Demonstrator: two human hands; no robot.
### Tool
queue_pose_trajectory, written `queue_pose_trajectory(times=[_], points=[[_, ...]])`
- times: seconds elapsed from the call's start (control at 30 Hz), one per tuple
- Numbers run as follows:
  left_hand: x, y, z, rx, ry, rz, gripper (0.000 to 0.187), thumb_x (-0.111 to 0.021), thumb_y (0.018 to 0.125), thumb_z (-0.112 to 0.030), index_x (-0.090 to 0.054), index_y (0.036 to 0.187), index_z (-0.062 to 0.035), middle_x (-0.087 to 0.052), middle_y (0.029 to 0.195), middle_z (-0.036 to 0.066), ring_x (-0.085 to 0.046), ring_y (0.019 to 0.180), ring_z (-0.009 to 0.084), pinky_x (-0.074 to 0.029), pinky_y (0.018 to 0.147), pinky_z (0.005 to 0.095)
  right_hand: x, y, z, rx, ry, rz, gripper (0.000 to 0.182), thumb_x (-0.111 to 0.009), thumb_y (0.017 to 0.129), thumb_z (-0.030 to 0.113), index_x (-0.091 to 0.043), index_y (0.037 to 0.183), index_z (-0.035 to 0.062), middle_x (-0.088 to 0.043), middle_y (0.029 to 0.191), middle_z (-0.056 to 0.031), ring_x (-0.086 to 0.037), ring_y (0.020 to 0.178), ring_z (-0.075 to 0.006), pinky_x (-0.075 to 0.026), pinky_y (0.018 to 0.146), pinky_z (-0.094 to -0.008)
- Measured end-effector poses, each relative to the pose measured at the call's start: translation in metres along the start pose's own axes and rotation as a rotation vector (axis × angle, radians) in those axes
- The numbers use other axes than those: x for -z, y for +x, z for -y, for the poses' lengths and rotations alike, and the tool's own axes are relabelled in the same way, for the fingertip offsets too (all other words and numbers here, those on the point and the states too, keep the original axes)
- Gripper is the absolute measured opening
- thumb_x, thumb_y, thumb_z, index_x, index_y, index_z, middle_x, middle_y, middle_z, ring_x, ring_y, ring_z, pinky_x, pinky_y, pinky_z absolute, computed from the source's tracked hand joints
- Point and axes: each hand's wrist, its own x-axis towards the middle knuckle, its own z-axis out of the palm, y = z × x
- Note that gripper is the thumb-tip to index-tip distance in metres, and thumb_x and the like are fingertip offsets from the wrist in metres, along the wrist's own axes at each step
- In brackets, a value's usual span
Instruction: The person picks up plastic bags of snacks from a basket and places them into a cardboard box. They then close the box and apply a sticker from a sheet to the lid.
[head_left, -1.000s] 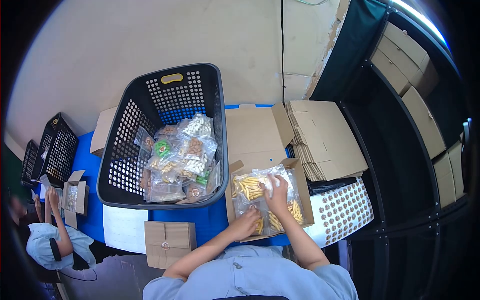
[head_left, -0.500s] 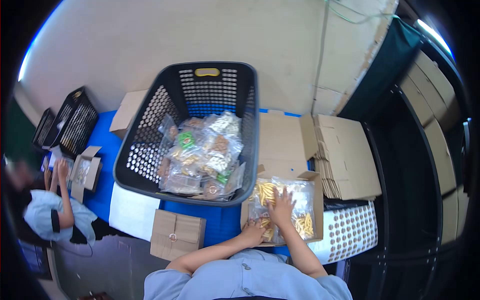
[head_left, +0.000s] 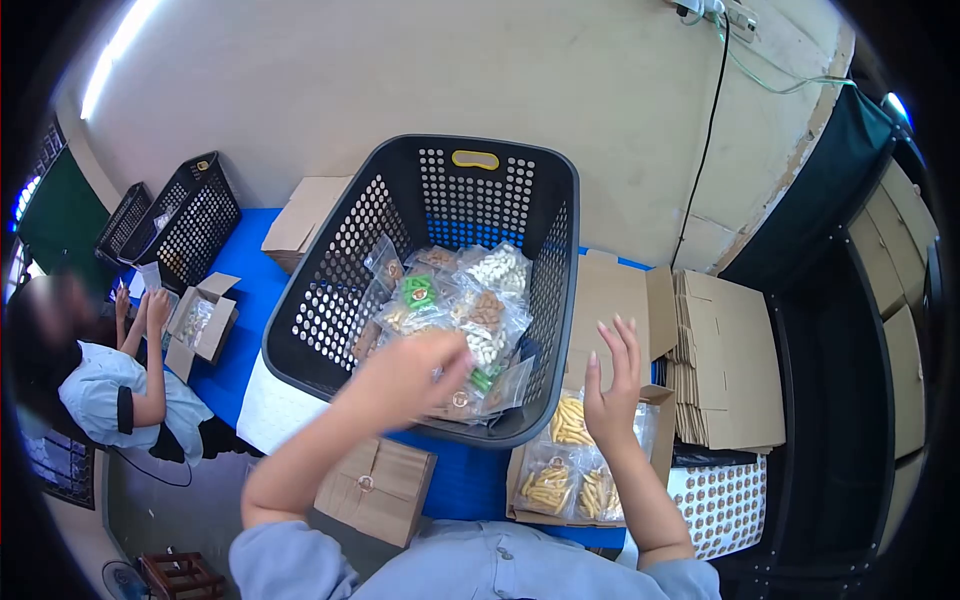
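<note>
My left hand (head_left: 425,372) is over the near side of a large black perforated basket (head_left: 330,335), its curled fingers smeared by motion. Below and beyond it in the basket lie clear bags of snacks, among them a green bag (head_left: 418,291), a bag of white pieces (head_left: 499,268) and a bag of brown pieces (head_left: 486,310). Raised above an open cardboard box (head_left: 515,480), my right hand (head_left: 615,395) has its fingers spread and holds nothing. In that box sit several bags of yellow sticks (head_left: 548,487), partly hidden by my right hand and forearm.
A closed carton (head_left: 377,488) stands in front of the basket. To the right are stacked flat cartons (head_left: 735,360) and a sticker sheet (head_left: 718,505). At the left, another person (head_left: 125,390) handles something beside a small open box (head_left: 205,325) and black baskets (head_left: 195,220).
Both hands have lifted off the bags in the open box. My left hand has moved up and left over the basket; my right hand has risen, fingers upward. The view has shifted.
</note>
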Motion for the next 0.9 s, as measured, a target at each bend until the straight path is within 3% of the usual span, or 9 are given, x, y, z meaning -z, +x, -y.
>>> queue_pose_trajectory(times=[0.2, 0.23, 0.3, 0.33, 0.4, 0.47, 0.67, 0.77, 0.9], points=[[-0.029, 0.077, 0.160, 0.260, 0.505, 1.088, 0.045, -0.059, 0.088, -0.043, -0.064, 0.119, -0.0101, -0.063, 0.120, 0.017, -0.063, 0.103, 0.0287, -0.049, 0.087, 0.0392, -0.041, 0.085, 0.061, 0.335, 0.119, 0.059, 0.034, -0.059, 0.084, 0.004, -0.057, 0.119, 0.0030, -0.047, 0.130, -0.0220, -0.035, 0.132, -0.0442, -0.033, 0.107, -0.0501], [-0.039, 0.083, 0.180, 0.261, 0.509, 1.082, 0.045, -0.059, 0.088, -0.043, -0.064, 0.119, -0.0101, -0.063, 0.120, 0.017, -0.063, 0.103, 0.0287, -0.049, 0.087, 0.0392, -0.055, 0.090, 0.063, 0.381, 0.124, 0.138, 0.035, -0.059, 0.084, 0.005, -0.056, 0.119, 0.0017, -0.048, 0.128, -0.0242, -0.035, 0.132, -0.0448, -0.034, 0.107, -0.0506], [-0.066, 0.092, 0.218, 0.598, 0.504, 1.510, 0.060, -0.058, 0.087, -0.052, -0.053, 0.135, -0.0176, -0.050, 0.138, 0.016, -0.054, 0.119, 0.0303, -0.041, 0.100, 0.0395, -0.080, 0.093, 0.060, 0.432, 0.127, 0.218, 0.036, -0.059, 0.084, 0.005, -0.055, 0.120, 0.0003, -0.048, 0.127, -0.0264, -0.036, 0.131, -0.0454, -0.034, 0.106, -0.0510], [-0.084, 0.094, 0.233, 0.600, 0.500, 1.508, 0.060, -0.058, 0.087, -0.052, -0.053, 0.135, -0.0176, -0.050, 0.138, 0.016, -0.054, 0.119, 0.0303, -0.041, 0.100, 0.0395, -0.090, 0.085, 0.056, 0.425, 0.102, 0.332, 0.038, -0.059, 0.085, 0.010, -0.053, 0.122, 0.0012, -0.047, 0.128, -0.0265, -0.036, 0.130, -0.0463, -0.034, 0.106, -0.0510], [-0.118, 0.089, 0.252, 0.090, 0.245, 1.708, 0.074, -0.055, 0.085, -0.060, -0.038, 0.146, -0.0224, -0.036, 0.149, 0.016, -0.037, 0.135, 0.0336, -0.028, 0.111, 0.0415, -0.099, 0.074, 0.043, 0.407, 0.080, 0.444, 0.041, -0.059, 0.087, 0.014, -0.052, 0.125, 0.0021, -0.047, 0.130, -0.0266, -0.036, 0.130, -0.0473, -0.035, 0.106, -0.0510], [-0.119, 0.079, 0.218, 0.121, 0.250, 1.611, 0.074, -0.052, 0.085, -0.062, -0.034, 0.147, -0.0266, -0.029, 0.152, 0.017, -0.027, 0.139, 0.0357, -0.021, 0.113, 0.0435, -0.099, 0.067, 0.027, 0.155, -0.119, 0.819, 0.044, -0.058, 0.088, 0.019, -0.050, 0.128, 0.0015, -0.048, 0.128, -0.0269, -0.041, 0.125, -0.0478, -0.038, 0.104, -0.0502], [-0.161, 0.047, 0.207, 0.186, 0.571, 1.492, 0.060, -0.037, 0.089, -0.065, -0.026, 0.146, -0.0471, -0.004, 0.158, 0.020, -0.006, 0.144, 0.0410, -0.011, 0.115, 0.0530, -0.100, 0.069, 0.029, 0.164, 0.055, 0.901, 0.045, -0.058, 0.089, 0.022, -0.049, 0.128, 0.0002, -0.053, 0.118, -0.0279, -0.049, 0.117, -0.0431, -0.043, 0.097, -0.0466], [-0.173, 0.040, 0.229, 0.218, 0.633, 1.403, 0.060, -0.033, 0.092, -0.060, -0.032, 0.147, -0.0370, -0.011, 0.157, 0.020, -0.007, 0.144, 0.0411, -0.011, 0.115, 0.0551, -0.099, 0.068, 0.027, 0.194, 0.048, 0.873, 0.045, -0.058, 0.090, 0.022, -0.050, 0.127, -0.0010, -0.053, 0.114, -0.0275, -0.051, 0.112, -0.0418, -0.043, 0.096, -0.0455], [-0.155, 0.064, 0.221, 0.126, 0.739, 1.353, 0.048, -0.049, 0.090, -0.036, -0.054, 0.131, -0.0121, -0.050, 0.132, 0.023, -0.045, 0.125, 0.0377, -0.037, 0.102, 0.0491, -0.099, 0.068, 0.028, 0.191, 0.055, 0.865, 0.045, -0.058, 0.090, 0.023, -0.049, 0.127, -0.0019, -0.054, 0.114, -0.0273, -0.051, 0.111, -0.0410, -0.043, 0.096, -0.0445]])
